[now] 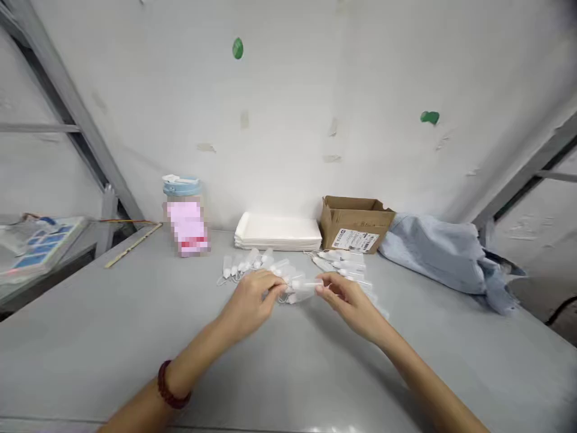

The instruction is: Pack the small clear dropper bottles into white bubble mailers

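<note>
Between my two hands is a small clear plastic piece with a white end (pixel 307 284), held level above the table. My left hand (pixel 251 302) is closed in a pinch at its left, white end, where a thin loop of string seems to be. At the right end, the fingertips of my right hand (pixel 350 304) are pinched on it. Similar clear pieces with white ends and strings (pixel 238 263) lie in a row behind my left hand. More of them (pixel 347 263) lie in a pile behind my right hand, partly hidden by it.
On the grey table (pixel 279 373), a stack of white trays or sheets (pixel 278 231) stands against the wall. Right of it are an open cardboard box (pixel 356 224) and a light blue cloth (pixel 433 252). A blue-lidded container (pixel 183 210) and a wooden strip (pixel 133 245) are at left.
</note>
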The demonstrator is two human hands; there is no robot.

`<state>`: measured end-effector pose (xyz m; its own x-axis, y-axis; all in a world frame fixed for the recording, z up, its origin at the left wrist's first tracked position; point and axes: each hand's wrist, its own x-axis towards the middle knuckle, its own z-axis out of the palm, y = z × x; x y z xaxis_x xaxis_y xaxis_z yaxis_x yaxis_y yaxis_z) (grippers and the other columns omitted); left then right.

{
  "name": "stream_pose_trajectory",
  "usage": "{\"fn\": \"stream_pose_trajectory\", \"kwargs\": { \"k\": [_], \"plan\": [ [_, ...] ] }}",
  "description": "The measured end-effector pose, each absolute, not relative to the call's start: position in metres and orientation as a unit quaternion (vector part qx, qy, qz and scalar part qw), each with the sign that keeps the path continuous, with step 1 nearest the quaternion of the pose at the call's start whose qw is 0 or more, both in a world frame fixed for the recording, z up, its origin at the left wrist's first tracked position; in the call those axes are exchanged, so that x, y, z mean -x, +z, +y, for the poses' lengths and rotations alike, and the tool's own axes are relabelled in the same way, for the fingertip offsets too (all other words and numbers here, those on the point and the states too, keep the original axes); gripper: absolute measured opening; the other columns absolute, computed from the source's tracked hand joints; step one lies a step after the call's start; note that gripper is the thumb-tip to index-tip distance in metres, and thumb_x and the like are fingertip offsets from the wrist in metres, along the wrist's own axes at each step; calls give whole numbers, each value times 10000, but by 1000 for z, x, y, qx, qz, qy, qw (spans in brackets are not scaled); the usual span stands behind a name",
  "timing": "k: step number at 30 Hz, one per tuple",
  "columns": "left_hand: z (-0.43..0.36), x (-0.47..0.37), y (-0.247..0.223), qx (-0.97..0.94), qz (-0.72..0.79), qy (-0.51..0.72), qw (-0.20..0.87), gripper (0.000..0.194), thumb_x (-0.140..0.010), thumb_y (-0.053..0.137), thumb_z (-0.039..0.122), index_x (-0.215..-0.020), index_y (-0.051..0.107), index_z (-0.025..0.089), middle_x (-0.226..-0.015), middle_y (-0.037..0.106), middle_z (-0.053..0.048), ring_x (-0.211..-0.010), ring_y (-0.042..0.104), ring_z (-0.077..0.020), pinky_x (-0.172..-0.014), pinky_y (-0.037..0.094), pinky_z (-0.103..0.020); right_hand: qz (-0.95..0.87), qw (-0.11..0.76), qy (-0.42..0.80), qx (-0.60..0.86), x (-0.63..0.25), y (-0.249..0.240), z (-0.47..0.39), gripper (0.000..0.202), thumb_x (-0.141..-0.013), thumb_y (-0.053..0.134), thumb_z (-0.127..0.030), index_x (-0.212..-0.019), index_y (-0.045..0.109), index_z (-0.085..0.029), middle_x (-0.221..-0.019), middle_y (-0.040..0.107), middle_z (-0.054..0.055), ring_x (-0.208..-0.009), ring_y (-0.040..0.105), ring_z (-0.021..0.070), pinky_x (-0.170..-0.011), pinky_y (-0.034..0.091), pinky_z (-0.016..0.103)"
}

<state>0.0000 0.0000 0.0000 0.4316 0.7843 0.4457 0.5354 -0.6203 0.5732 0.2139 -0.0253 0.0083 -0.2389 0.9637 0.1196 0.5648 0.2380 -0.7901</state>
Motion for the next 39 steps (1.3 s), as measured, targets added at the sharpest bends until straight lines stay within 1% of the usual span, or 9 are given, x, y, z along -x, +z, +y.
{"fn": "stream_pose_trajectory", "kwargs": {
  "k": [5, 10, 17, 23, 28, 31, 33, 35, 39],
  "plan": [
    [7, 12, 1, -793, 454, 383, 137, 190, -865, 482, 219, -773, 643, 179, -727, 649, -12, -692, 558, -151, -587, 382, -239, -701, 339, 259, 571, -224, 6, -20, 281, -858, 466, -431, -944, 577, -188, -741, 577, 17, -623, 505, 144, -546, 396, 271],
    [18, 23, 0, -789, 498, 358, 48, 236, -873, 440, 237, -749, 633, 180, -707, 648, -23, -691, 558, -176, -596, 378, -263, -709, 337, 188, 590, -235, -1, -13, 191, -859, 470, -367, -917, 559, -209, -913, 620, 41, -662, 549, 150, -596, 442, 297],
    [28, 35, -1, -752, 580, 312, -34, 268, -862, 409, 244, -726, 629, 176, -727, 667, -44, -692, 575, -202, -614, 384, -286, -709, 266, 79, 648, -254, -7, -3, 101, -834, 491, -232, -911, 549, -203, -1007, 615, 52, -692, 586, 159, -652, 450, 307],
    [29, 38, 0, -743, 609, 277, -27, 315, -862, 424, 356, -754, 658, 174, -746, 685, -61, -765, 574, -256, -627, 394, -315, -693, 236, 57, 678, -265, -6, 0, 103, -807, 515, -190, -892, 572, -190, -991, 625, 66, -668, 589, 167, -593, 419, 283],
    [26, 36, 2, -740, 596, 311, 10, 301, -859, 422, 342, -748, 648, 177, -772, 684, -57, -793, 556, -248, -670, 400, -324, -694, 209, 48, 688, -268, -6, 0, 105, -798, 536, -188, -893, 582, -180, -973, 634, 66, -679, 606, 172, -570, 421, 270],
    [24, 33, 2, -744, 584, 322, 45, 278, -854, 428, 329, -746, 641, 188, -772, 679, -46, -807, 554, -236, -653, 402, -308, -701, 198, 34, 684, -268, -7, 1, 116, -790, 534, -176, -886, 598, -175, -967, 636, 81, -706, 618, 190, -549, 430, 273],
    [23, 30, 1, -748, 576, 324, 58, 271, -854, 426, 323, -743, 636, 192, -763, 673, -40, -806, 553, -230, -643, 402, -302, -711, 194, 19, 675, -266, -9, 3, 137, -785, 537, -166, -902, 608, -176, -968, 634, 94, -804, 616, 229, -589, 454, 294],
    [22, 28, 0, -755, 567, 325, 62, 270, -856, 422, 318, -736, 630, 194, -754, 666, -36, -799, 551, -225, -644, 403, -302, -728, 194, 0, 658, -262, -12, 5, 186, -799, 524, -155, -964, 607, -173, -1018, 622, 113, -930, 582, 265, -685, 474, 336],
    [20, 24, -2, -763, 551, 334, 59, 266, -856, 426, 313, -718, 618, 192, -736, 656, -31, -779, 548, -215, -649, 401, -304, -771, 196, -26, 606, -249, -25, 11, 289, -853, 477, -170, -1128, 565, -183, -1246, 527, 131, -1134, 474, 278, -899, 428, 411]
  ]
}}
